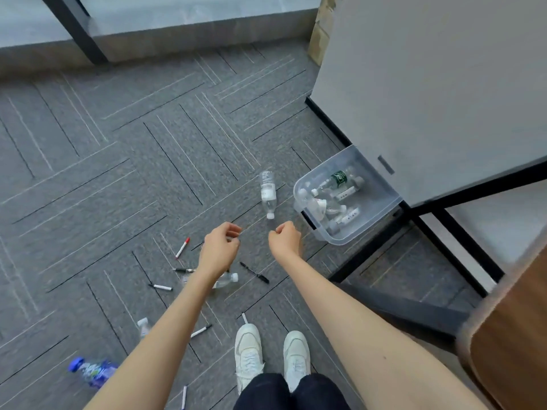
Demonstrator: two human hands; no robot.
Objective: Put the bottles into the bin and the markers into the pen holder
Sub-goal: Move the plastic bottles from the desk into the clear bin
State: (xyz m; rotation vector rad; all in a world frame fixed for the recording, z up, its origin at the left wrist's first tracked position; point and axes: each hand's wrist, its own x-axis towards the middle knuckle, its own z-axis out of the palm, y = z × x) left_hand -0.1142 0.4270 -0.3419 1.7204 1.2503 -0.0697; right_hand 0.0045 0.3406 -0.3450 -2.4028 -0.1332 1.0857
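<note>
Several bottles lie in the clear plastic bin, a clear water bottle just beside it, slim markers farther off; left hand loosely curled, right hand fisted, both empty.

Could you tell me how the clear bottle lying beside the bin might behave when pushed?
The clear bottle lies on its side, so it would probably roll, though carpet may slow it. It looks empty, so likely light and easily squashed.

The grey herringbone carpet floor carries a clear plastic bin at right, a clear plastic bottle just left of it, a red-capped white marker and a blue-capped bottle near left.
</note>
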